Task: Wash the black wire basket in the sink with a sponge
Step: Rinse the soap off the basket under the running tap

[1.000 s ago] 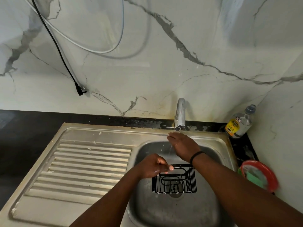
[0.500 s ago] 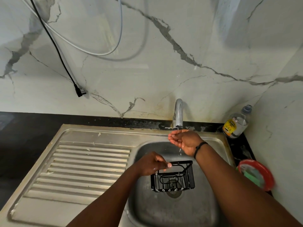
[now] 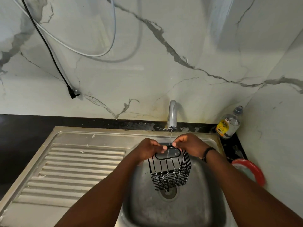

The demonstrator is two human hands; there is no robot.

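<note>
Over the sink bowl (image 3: pixel 205 202), both hands hold the black wire basket (image 3: pixel 170 171) up under the tap (image 3: pixel 172 115).

At the basket's top edge, the left hand (image 3: pixel 147 150) and the right hand (image 3: pixel 190 145) each pinch the rim on either side of its oval plate, fingers curled round the wire; a dark band sits on the right wrist. Water runs in a thin stream from the tap down behind the fingertips. White suds cling to the basket's lower wires, and it hangs above the drain (image 3: pixel 168 192). Left of the bowl lies the ridged draining board (image 3: pixel 73 169). A clear bottle (image 3: pixel 229 123) stands in the back right corner, with a red-rimmed dish (image 3: pixel 252 171) nearer on that side. A black plug (image 3: pixel 73 93) dangles against the marble wall.
</note>
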